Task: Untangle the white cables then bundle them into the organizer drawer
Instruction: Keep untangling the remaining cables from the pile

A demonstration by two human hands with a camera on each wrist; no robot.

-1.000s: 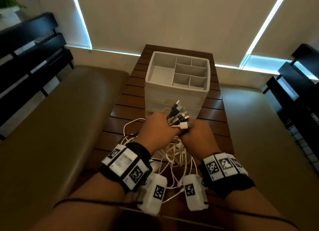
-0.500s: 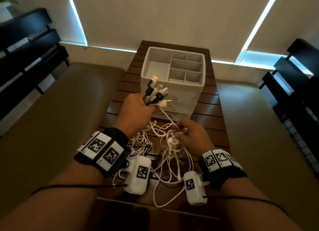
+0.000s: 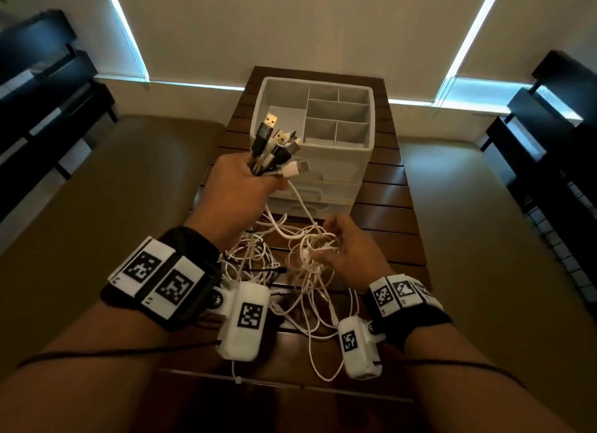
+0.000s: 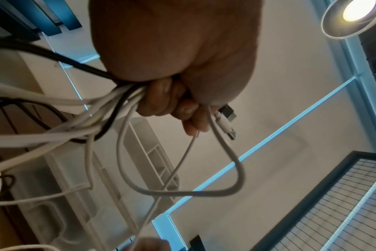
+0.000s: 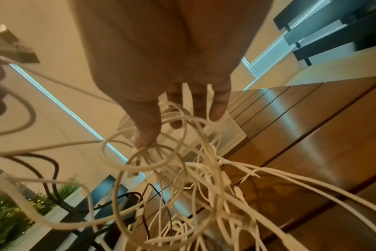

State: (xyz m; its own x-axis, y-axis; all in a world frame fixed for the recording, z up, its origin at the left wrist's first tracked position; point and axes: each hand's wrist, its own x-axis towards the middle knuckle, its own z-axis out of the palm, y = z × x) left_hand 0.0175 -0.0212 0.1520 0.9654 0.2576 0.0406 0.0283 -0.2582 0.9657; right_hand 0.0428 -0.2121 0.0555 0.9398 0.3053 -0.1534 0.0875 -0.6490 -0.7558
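My left hand (image 3: 258, 180) is raised in front of the white organizer (image 3: 336, 161) and grips a bunch of cable ends. Their USB plugs (image 3: 277, 145), some black and some white, fan upward out of the fist. In the left wrist view the fingers (image 4: 161, 101) are curled tight round white and black cords. The white cables (image 3: 310, 271) hang down into a tangled heap on the table. One strand runs taut from the fist to my right hand (image 3: 326, 238). That hand is lower and to the right, loosely curled round a clump of loops (image 5: 161, 159).
The organizer has an open divided top tray (image 3: 337, 109) and closed translucent drawers (image 3: 310, 203) below. It stands mid-table on dark wooden slats (image 3: 387, 206). Beige cushioned benches (image 3: 113, 206) flank the table, with black racks (image 3: 48, 86) at both sides.
The hands, together at first, have separated. My left hand lifted the plug bunch up and left toward the organizer, while my right hand dropped back into the tangle.
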